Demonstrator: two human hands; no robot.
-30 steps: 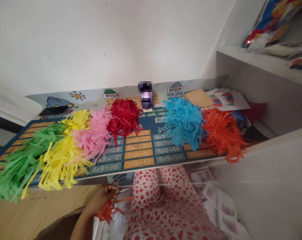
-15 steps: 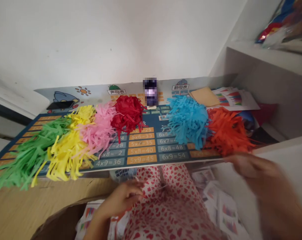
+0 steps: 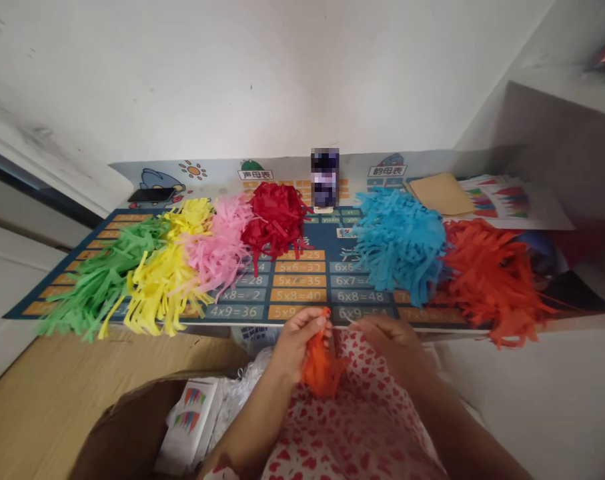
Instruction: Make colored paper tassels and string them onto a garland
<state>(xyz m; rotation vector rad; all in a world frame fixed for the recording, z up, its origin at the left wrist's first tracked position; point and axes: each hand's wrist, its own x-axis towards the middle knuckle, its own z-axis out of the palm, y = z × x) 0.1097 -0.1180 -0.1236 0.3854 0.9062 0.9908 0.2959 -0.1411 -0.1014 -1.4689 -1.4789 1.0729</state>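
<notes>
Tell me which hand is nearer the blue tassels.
Right. The right hand is just below the blue tassels in the picture, apart from them; the left hand is farther off, to their lower left, holding an orange tassel.

Over by the wall (image 3: 292, 87), a phone (image 3: 152, 195) lies left on the mat (image 3: 298, 281), a tan paper (image 3: 441, 193) to the right.

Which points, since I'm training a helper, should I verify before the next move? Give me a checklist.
1. Left hand holding the small orange tassel: ok.
2. What the right hand holds, if anything: cannot tell, blurred.
3. Red pile apart from blue pile: ok.
4. Large orange pile wholly on the table: not ok, strips overhang the front.
5. Green pile wholly on it: not ok, strip ends overhang too.
</notes>
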